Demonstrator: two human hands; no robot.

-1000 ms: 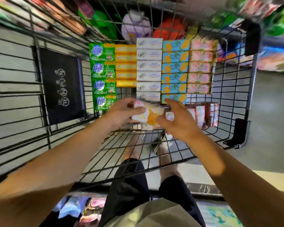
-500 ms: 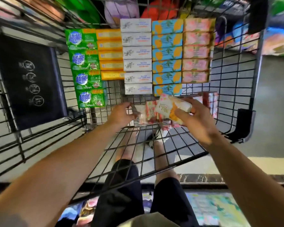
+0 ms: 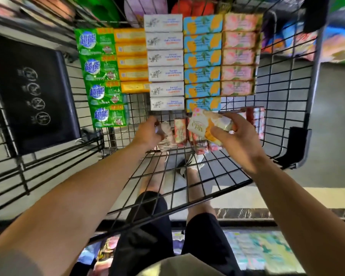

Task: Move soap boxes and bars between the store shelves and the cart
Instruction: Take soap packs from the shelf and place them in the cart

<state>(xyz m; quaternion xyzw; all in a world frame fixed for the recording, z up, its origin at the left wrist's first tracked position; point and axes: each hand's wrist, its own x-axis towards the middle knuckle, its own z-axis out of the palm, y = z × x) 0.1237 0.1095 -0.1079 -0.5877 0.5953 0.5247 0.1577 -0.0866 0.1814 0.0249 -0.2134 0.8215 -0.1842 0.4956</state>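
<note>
I look down into a black wire cart [image 3: 207, 176]. My right hand [image 3: 237, 140] grips a cream and orange soap box [image 3: 205, 124], tilted, just above the cart floor near the middle. My left hand [image 3: 147, 134] closes on a pale wrapped soap bar [image 3: 167, 136] lying on the cart floor beside pink soap boxes [image 3: 180, 132]. Farther in lie neat columns: green soap packs [image 3: 100, 76], yellow boxes [image 3: 131, 60], white boxes [image 3: 164, 58], blue and orange boxes [image 3: 202, 58] and pink boxes [image 3: 239, 54].
A black folded child-seat flap [image 3: 32, 92] stands at the cart's left. More pink boxes [image 3: 255, 120] sit near the right wall. Store shelves with colourful packs [image 3: 257, 251] run under the cart's near edge. My legs show through the wire floor.
Both hands held the cream box together a second ago. My right hand has carried it to the right, and my left hand has dropped onto the pale bar on the cart floor.
</note>
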